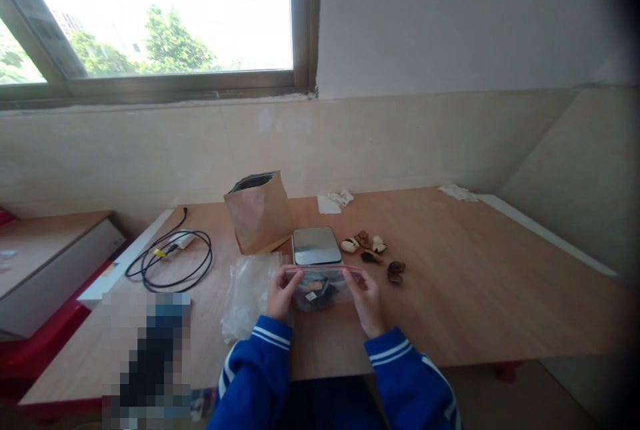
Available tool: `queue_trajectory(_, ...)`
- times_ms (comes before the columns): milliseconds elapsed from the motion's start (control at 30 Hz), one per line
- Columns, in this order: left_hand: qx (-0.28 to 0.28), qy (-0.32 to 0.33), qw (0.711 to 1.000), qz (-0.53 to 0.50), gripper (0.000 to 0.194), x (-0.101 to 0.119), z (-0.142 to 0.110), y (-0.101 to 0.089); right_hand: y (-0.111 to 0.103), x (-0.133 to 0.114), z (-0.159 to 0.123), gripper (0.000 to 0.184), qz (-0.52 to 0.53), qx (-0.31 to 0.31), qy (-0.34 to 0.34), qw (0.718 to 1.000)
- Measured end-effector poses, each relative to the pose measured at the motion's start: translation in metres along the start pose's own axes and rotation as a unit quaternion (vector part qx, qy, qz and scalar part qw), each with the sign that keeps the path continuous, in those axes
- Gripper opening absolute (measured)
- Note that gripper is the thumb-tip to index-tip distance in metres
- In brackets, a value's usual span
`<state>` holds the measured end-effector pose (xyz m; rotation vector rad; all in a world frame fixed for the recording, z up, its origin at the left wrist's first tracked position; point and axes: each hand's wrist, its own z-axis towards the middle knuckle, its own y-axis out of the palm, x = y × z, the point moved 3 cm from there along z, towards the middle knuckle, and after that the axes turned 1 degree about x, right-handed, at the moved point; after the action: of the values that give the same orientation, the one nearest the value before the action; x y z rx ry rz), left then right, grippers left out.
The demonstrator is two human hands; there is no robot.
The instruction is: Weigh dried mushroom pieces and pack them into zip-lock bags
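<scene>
- The left hand [281, 291] pinches the left end of a clear zip bag [320, 287], fingers closed on its pink-edged top strip.
- The right hand [367, 297] pinches the right end of the same strip, so the bag hangs stretched between the two hands, just above the tabletop [475, 283].
- Something dark lies inside the bag, along with a small white tag; what it is cannot be told.
- Just beyond the hands sits a small flat scale [316, 245] with a shiny top plate.
- Beyond the right hand and a little outward, a few shells and dark pieces [370, 247] lie scattered on the wood.
- Beside the left hand, on its outer side, lies a heap of clear plastic bags [249, 293].
- Beyond the left hand stands a brown paper bag [259, 213], open at the top, next to the scale.
- Farther out past the left hand, a black cable [173, 260] lies coiled.
- Crumpled white tissue [336, 201] rests well beyond both hands, near the wall.
</scene>
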<state>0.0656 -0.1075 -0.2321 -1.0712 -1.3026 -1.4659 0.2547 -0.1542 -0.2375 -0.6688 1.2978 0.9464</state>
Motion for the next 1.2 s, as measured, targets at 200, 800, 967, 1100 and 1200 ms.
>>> queue_trajectory(200, -0.031, -0.021, 0.999, -0.010, 0.030, 0.005, -0.004, 0.008, 0.002, -0.004, -0.001, 0.033, 0.033, -0.037, 0.005, 0.999)
queue_trajectory(800, 0.013, -0.030, 0.999, 0.012, 0.030, 0.000, -0.004, -0.001, 0.006, 0.010, 0.001, 0.031, 0.019, -0.051, 0.019, 0.998)
queue_trajectory(967, -0.011, -0.017, 1.000, 0.018, 0.027, 0.004, -0.005, 0.003, 0.003, 0.012, 0.001, 0.030, 0.045, -0.032, 0.034, 0.998)
queue_trajectory(1100, -0.035, -0.020, 0.999, 0.005, 0.027, 0.006, -0.007, 0.008, 0.005, 0.012, -0.002, 0.033, 0.101, -0.059, 0.069, 0.991)
queue_trajectory(1200, -0.031, -0.023, 0.999, 0.011, 0.029, 0.005, -0.007, 0.009, 0.010, 0.010, -0.005, 0.034, 0.114, -0.123, 0.083, 0.982)
